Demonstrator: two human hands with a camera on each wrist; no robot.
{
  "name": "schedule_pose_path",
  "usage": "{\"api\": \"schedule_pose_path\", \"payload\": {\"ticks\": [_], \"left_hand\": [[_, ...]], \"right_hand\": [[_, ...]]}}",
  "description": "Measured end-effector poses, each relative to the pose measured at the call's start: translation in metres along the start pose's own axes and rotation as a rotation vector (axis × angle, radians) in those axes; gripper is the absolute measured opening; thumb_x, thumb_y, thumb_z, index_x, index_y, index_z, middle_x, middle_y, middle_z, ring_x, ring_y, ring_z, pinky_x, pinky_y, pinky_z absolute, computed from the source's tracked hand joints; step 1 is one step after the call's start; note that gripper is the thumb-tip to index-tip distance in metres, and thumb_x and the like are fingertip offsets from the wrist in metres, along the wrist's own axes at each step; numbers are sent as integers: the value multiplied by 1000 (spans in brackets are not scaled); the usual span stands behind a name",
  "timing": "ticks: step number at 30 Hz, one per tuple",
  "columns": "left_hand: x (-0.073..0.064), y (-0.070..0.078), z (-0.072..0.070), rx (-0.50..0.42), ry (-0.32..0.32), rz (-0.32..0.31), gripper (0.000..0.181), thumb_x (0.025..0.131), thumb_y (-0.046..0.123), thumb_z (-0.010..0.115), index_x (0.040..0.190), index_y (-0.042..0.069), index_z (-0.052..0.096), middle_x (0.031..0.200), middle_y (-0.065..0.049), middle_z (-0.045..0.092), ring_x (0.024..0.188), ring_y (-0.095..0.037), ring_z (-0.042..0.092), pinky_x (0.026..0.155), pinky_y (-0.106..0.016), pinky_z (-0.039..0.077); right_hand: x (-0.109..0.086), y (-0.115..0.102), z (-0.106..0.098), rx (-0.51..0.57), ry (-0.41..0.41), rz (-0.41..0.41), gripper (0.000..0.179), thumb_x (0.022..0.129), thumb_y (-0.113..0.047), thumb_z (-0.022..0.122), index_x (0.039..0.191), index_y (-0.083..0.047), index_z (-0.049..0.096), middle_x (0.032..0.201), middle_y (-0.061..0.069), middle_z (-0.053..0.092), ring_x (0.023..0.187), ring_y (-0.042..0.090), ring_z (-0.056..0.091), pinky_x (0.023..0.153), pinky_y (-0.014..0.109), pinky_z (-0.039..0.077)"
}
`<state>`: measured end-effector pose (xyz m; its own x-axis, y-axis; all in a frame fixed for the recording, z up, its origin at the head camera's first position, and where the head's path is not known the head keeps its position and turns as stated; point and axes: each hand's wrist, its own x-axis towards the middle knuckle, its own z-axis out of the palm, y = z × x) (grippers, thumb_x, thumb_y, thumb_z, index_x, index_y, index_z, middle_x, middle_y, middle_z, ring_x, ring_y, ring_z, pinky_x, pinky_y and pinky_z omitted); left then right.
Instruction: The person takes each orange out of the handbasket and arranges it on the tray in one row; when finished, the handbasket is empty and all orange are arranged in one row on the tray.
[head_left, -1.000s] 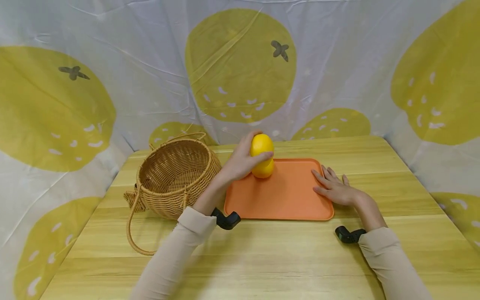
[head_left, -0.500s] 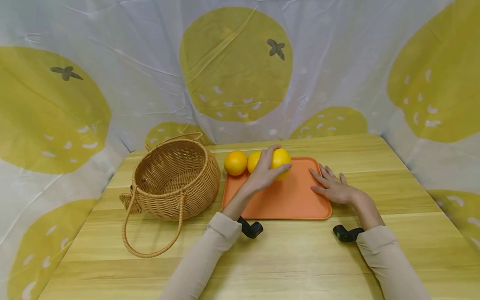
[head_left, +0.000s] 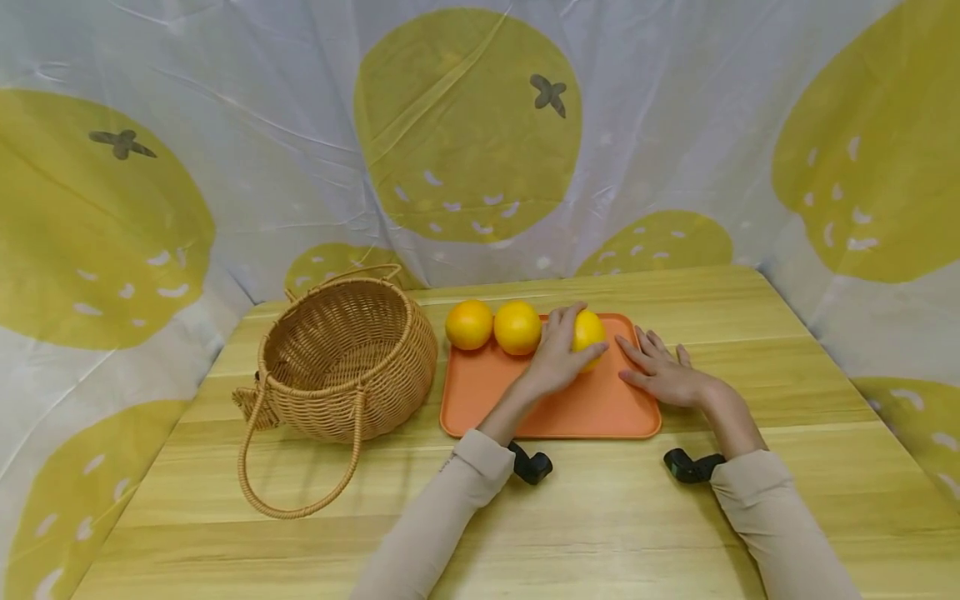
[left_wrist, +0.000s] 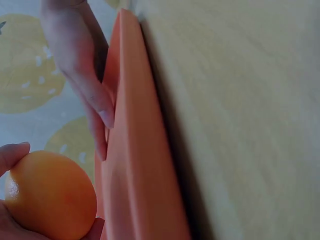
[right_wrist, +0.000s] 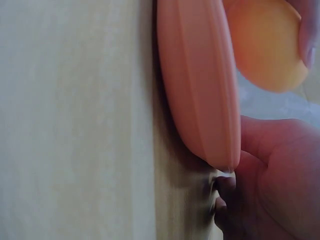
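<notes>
My left hand [head_left: 561, 354] grips an orange [head_left: 588, 332] low over the right half of the orange tray [head_left: 480, 400]. In the left wrist view the thumb and fingers curl round the same orange [left_wrist: 52, 195]. Two more oranges stand side by side at the tray's back left: one at the corner [head_left: 469, 325], the other [head_left: 517, 327] just left of my hand. My right hand [head_left: 667, 375] rests with spread fingers on the tray's right rim; the right wrist view shows that hand [right_wrist: 280, 175] at the tray's corner.
An open wicker basket [head_left: 397, 400] stands left of the tray, its looped handle [head_left: 300, 510] hanging down over the wooden table [head_left: 600, 517]. A white cloth with yellow fruit prints [head_left: 660, 125] hangs behind the table.
My left hand has carried its orange rightward and down from the tray's left part, leaving the two other oranges in sight. The right hand stays on the rim.
</notes>
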<state>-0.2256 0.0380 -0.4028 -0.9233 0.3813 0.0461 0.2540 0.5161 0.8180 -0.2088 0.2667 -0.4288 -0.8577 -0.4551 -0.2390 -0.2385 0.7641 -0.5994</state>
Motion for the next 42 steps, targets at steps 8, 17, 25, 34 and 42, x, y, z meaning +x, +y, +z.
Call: {"api": "schedule_pose_path", "payload": {"ticks": [8,17,25,34,42], "left_hand": [[8,-7,6,-15,43,-23,72,102,32,66,161,9,31,160,-18,33,137,-38,43,111,-52,45],[17,-7,13,94,70,-28,72,103,31,65,162,12,30,164,-18,24,137,-40,37,111,-51,43],[20,-6,18,138,102,-55,74,103,34,65,164,14,28,170,-19,16,148,-42,31,119,-54,37],[15,-9,10,160,-15,-1,82,105,42,59,167,13,14,174,-17,-8,161,-44,3,128,-58,19],[3,-12,1,277,-13,78,71,105,15,60,165,9,22,172,-25,8,157,-46,22,125,-55,30]], "right_hand": [[1,0,1,6,9,-1,73,111,-41,43,166,-4,11,170,28,-13,156,51,-16,113,76,-21],[0,-2,1,-8,0,13,72,112,-40,42,166,-5,11,170,28,-13,156,51,-16,113,76,-20],[-1,-1,1,17,15,2,74,111,-41,44,166,-4,12,170,30,-12,156,52,-16,113,76,-21],[-1,0,1,0,-3,10,73,111,-42,44,166,-6,12,170,30,-12,156,51,-16,113,76,-20],[11,23,6,-9,13,4,89,102,-73,33,168,-19,9,172,23,-13,158,47,-17,114,75,-21]]}}
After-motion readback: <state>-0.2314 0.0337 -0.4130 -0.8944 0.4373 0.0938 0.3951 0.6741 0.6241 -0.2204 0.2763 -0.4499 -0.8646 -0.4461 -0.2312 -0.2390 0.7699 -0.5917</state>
